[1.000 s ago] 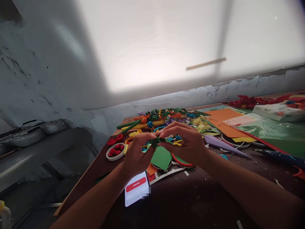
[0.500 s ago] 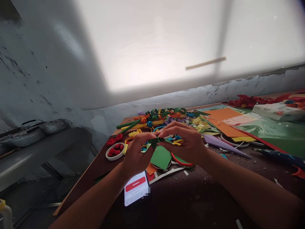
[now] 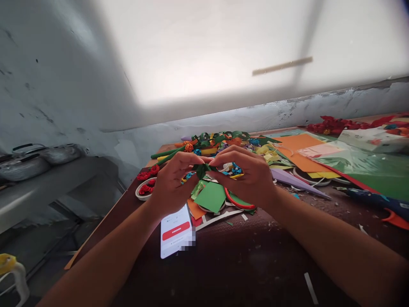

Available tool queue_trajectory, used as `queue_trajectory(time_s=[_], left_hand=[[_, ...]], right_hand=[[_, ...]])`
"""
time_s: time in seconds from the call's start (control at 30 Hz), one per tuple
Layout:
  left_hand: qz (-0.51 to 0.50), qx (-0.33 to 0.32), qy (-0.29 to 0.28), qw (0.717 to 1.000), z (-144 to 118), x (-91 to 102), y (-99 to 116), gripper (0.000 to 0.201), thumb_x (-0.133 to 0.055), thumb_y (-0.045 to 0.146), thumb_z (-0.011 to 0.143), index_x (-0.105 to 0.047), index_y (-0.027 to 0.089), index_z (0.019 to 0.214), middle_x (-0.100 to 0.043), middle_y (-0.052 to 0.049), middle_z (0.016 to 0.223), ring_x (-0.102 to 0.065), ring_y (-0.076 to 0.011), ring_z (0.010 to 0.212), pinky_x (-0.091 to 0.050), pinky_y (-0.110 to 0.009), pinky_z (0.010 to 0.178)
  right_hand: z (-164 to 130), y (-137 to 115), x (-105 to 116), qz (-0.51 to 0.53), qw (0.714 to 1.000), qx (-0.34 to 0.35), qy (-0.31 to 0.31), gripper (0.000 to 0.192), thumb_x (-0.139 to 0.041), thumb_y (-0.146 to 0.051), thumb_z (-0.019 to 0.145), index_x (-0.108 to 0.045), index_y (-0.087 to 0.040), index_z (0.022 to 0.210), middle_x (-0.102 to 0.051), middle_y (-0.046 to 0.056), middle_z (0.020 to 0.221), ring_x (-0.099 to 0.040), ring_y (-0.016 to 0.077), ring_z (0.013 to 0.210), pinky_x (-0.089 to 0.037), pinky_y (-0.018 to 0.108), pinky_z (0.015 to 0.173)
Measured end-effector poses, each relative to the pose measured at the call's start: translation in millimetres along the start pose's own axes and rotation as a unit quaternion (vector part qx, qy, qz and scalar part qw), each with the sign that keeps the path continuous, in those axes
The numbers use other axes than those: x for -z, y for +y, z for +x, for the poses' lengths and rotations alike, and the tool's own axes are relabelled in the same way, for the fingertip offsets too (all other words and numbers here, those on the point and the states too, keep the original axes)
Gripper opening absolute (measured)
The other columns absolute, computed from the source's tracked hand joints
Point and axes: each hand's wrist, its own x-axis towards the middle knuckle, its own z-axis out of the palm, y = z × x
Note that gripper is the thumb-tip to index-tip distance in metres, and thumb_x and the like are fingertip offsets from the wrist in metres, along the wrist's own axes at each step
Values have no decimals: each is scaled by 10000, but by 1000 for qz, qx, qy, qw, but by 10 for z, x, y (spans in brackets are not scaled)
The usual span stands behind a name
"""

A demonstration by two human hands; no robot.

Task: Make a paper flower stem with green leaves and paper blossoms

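Both of my hands meet over the middle of a dark brown table point(image 3: 249, 260). My left hand point(image 3: 171, 183) and my right hand point(image 3: 247, 175) pinch a small dark green paper piece point(image 3: 202, 170) between their fingertips. Just below it lies a green paper square point(image 3: 211, 197) on orange scraps. A phone point(image 3: 176, 231) with a lit screen and a red bar rests on the table under my left wrist.
Behind my hands lies a heap of rolled paper flowers and green and yellow paper stems point(image 3: 211, 147). A tape roll holding red paper roses point(image 3: 143, 189) stands at the left. Orange and green sheets point(image 3: 358, 168) cover the right side. A grey wall rises behind.
My view has tilted, so the table and hands sit slightly higher in frame. My fingers keep working the green paper piece, raised a little.
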Motion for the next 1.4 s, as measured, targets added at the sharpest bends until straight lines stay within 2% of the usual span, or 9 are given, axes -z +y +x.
queue_trajectory(time_s=[0.2,0.33,0.63,0.83,1.07,1.3,1.4], left_hand=[[12,-25,-2,1000,-36,-47,42,321,-659,16,870,-584,222,1104,-703,-113,1246,-678,-218,1163,-553,-378,1012],[17,-32,3,999,-42,-78,49,313,-647,17,876,-565,222,1098,-699,-113,1245,-677,-205,1148,-553,-363,1000],[17,-26,14,999,-39,-110,48,285,-659,67,892,-539,230,1091,-704,-115,1231,-684,-210,1139,-575,-369,972],[25,-27,11,999,-38,-103,43,259,-656,87,902,-564,222,1104,-709,-127,1214,-689,-217,1139,-573,-376,974],[15,-35,7,999,-43,-103,40,296,-652,46,888,-555,226,1102,-711,-113,1224,-684,-206,1150,-567,-356,989],[64,-32,-11,997,-38,-80,43,266,-632,64,890,-535,231,1073,-698,-118,1225,-685,-211,1104,-567,-368,943],[110,-47,-11,993,-29,-62,28,252,-638,72,875,-535,231,1041,-690,-95,1122,-678,-204,1046,-559,-351,902]], right_hand=[[4,-57,-10,-10,999,46,5,154,-721,-122,871,-676,-210,989,-732,74,937,-712,181,858,-595,312,776],[22,-83,-10,-17,998,65,0,153,-712,-110,874,-676,-198,994,-732,91,929,-721,193,854,-604,327,780],[16,-82,-12,-22,998,64,2,169,-713,-122,873,-679,-228,1000,-724,73,903,-714,191,819,-609,331,745],[4,-58,-12,-20,998,63,-5,182,-716,-115,872,-680,-226,1011,-727,80,928,-723,199,862,-611,335,772],[5,-56,-12,-21,998,61,-5,173,-719,-127,877,-678,-227,1012,-724,75,925,-722,195,862,-611,332,770],[-4,-30,-8,-33,998,58,-17,162,-711,-129,879,-671,-231,998,-718,69,926,-710,190,863,-604,336,772],[-5,-19,-5,-24,999,38,-24,150,-724,-138,864,-663,-226,969,-719,76,936,-704,195,873,-600,345,777]])
